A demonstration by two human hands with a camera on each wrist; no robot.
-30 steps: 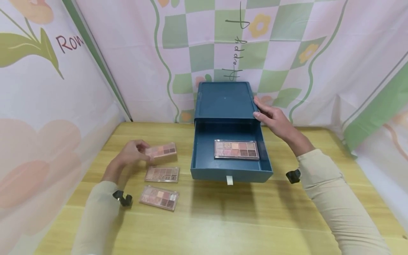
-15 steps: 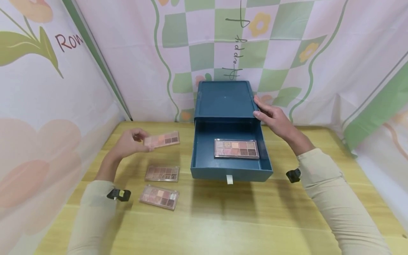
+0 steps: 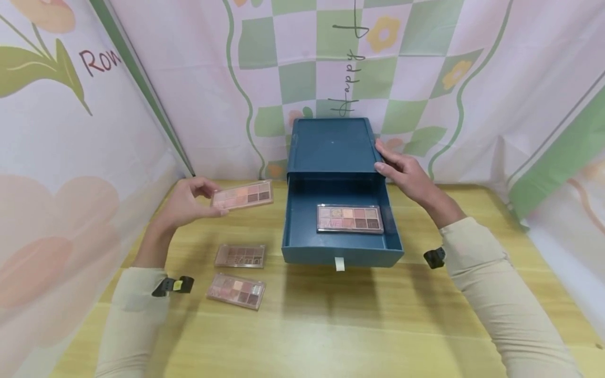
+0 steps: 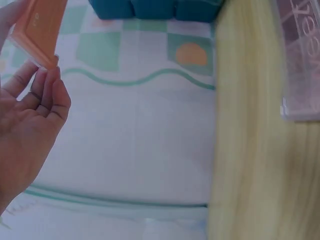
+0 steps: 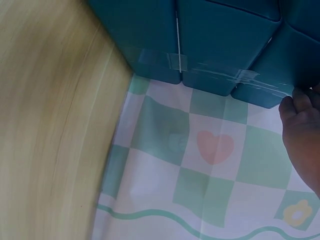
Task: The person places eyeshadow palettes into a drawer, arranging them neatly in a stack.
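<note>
My left hand (image 3: 186, 202) pinches an eyeshadow palette (image 3: 243, 195) by its left end, raised over the table left of the drawer. In the left wrist view the orange-looking palette (image 4: 42, 25) is seen from its edge, at my fingertips. A second eyeshadow palette (image 3: 350, 219) lies inside the pulled-out top drawer (image 3: 302, 256) of a dark blue drawer unit (image 3: 333, 147). My right hand (image 3: 411, 176) rests with its fingers against the unit's upper right side. The right wrist view shows that hand at the edge of the stacked blue drawers (image 5: 220, 45).
Two more eyeshadow palettes, the upper one (image 3: 240, 256) and the lower one (image 3: 236, 291), lie on the wooden table (image 3: 326, 336) left of the drawer. A white pull tab (image 3: 340, 264) hangs from the drawer front. Printed curtains (image 3: 189, 94) stand behind and beside the table.
My left hand has lifted the palette off the table, up and slightly right, away from the two lying below. The right hand has stayed on the drawer unit.
</note>
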